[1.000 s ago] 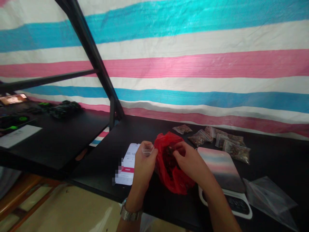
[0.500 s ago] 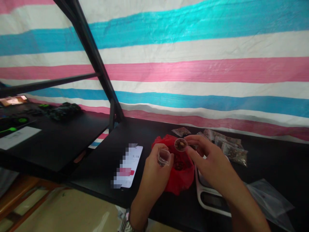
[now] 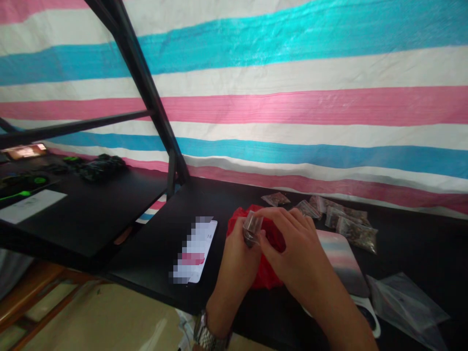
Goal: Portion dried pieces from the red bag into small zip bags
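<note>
My left hand [image 3: 239, 256] is closed around a small clear plastic bag [image 3: 249, 239], holding it over the red plastic bag [image 3: 239, 214]. With thumb and fingers, my right hand [image 3: 292, 239] grips a small clear cup [image 3: 254, 222], tipped over at the mouth of the clear bag. Dark bits show low in the clear plastic between my hands. Both hands cover much of the red bag and its contents. Just right of my right hand is a kitchen scale [image 3: 341, 258] with a shiny plate, partly hidden by my forearm.
Several filled zip bags [image 3: 356, 234] lie at the back right, with another small filled bag [image 3: 276, 199] farther left. Flat clear bags [image 3: 407, 302] rest at the right. A phone [image 3: 201, 253] lies left of my hands on the black table [image 3: 153, 263]. A dark metal post [image 3: 146, 87] rises behind.
My right hand has moved left, bringing the cup from above the red bag to the clear bag's mouth and tipping it. More of the scale's plate now shows.
</note>
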Tool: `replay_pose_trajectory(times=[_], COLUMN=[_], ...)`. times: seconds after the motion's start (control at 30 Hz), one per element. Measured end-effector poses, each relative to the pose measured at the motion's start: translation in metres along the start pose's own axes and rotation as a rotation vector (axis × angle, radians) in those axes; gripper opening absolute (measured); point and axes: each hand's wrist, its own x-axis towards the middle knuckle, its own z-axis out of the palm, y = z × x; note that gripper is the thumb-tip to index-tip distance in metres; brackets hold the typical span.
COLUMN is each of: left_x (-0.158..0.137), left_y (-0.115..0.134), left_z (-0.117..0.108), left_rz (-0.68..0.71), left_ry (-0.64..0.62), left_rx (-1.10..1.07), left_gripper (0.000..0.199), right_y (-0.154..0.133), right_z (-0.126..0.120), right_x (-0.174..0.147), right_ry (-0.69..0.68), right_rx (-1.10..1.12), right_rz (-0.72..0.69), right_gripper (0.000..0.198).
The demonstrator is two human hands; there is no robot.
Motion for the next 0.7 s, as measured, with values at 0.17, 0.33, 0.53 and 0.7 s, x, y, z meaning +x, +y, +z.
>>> replay_pose_trajectory(times=[0.17,0.33,0.53,0.7], left_x=[-0.002,-0.001,-0.009,-0.032], left_y=[-0.001,0.001,0.027,0.036], left_z=[0.0,-0.003,-0.026,-0.052], left_rz=[0.026,0.043,0.043,-0.141], left_ry=[0.0,0.059,0.135,-0.274], left_rx=[-0.001,0.051,0.157,0.4], left_gripper=[0.018,0.009,0.014,0.013], right_y=[-0.001,0.007,0.034,0.041], right_z=[-0.004,-0.006,0.005,0.006], right_x=[0.0,0.001,-0.003,-0.01], right_ry=[0.037,0.13,-0.177,-0.407], right_rx=[0.002,0.063,-0.041,-0.021], right_rz=[-0.044,0.023,0.197,0.209], right_gripper=[0.035,0.036,0.028,0.029])
